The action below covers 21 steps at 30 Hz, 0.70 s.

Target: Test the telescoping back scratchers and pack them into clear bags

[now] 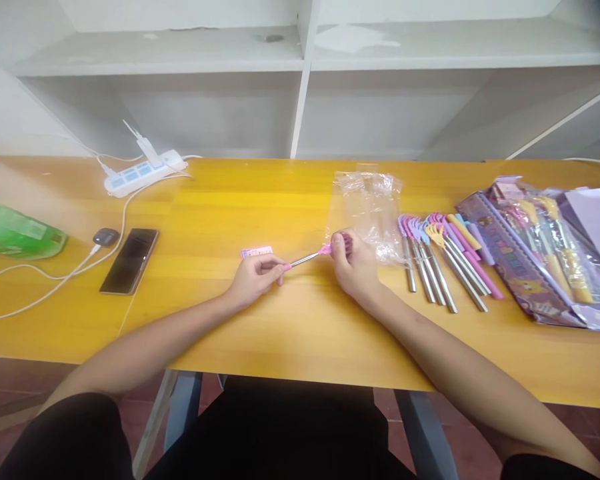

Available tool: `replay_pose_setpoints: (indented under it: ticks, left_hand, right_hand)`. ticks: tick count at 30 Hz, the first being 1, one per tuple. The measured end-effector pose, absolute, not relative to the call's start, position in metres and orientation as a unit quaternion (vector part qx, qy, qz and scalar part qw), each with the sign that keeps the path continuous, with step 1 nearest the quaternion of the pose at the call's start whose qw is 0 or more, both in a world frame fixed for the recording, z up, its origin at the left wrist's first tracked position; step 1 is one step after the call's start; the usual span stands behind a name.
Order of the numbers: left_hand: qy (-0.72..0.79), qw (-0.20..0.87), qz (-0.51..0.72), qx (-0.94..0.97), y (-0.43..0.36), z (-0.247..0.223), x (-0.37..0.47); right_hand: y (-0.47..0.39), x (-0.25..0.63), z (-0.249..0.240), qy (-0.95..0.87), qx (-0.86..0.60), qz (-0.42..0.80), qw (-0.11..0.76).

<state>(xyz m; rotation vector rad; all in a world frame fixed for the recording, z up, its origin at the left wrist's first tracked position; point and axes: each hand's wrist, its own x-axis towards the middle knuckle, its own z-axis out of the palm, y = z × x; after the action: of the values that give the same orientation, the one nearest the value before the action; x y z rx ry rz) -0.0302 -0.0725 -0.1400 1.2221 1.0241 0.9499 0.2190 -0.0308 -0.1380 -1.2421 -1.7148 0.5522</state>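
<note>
Between my two hands stretches a back scratcher (305,259) with a thin metal rod and pink ends, held just above the table. My left hand (255,277) pinches its pink handle end, most of which is hidden by the fingers. The claw-shaped pink head is in my right hand (355,263), whose fingers are closed around it. Beside my left hand lies a small printed pink-and-white label (257,252). Just beyond my right hand is a crumpled clear plastic bag (365,207). To its right, several metal back scratchers (433,267) with coloured claw heads lie side by side.
Coloured tube-like handles (467,240) lie by an open purple box (525,267) holding wrapped back scratchers. At left are a phone (130,261), a charging cable, a black plug (105,237), a green bottle (20,230) and a power strip (145,173). White shelving (303,100) stands behind.
</note>
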Motion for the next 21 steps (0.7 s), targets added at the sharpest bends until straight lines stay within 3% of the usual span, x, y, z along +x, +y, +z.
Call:
replay_pose_setpoints:
  ticks: [15, 18, 21]
  left_hand:
    - [0.445, 0.478, 0.384, 0.653, -0.067, -0.124, -0.038]
    - [0.435, 0.391, 0.372, 0.721, -0.050, -0.078, -0.050]
    - [0.398, 0.100, 0.330, 0.850, -0.037, -0.013, -0.058]
  right_hand:
    - [-0.041, 0.223, -0.117, -0.707, -0.463, 0.231, 0.482]
    - [-0.024, 0.240, -0.077, -0.757, -0.414, 0.203, 0.463]
    - [-0.005, 0.255, -0.025, -0.823, -0.347, 0.089, 0.440]
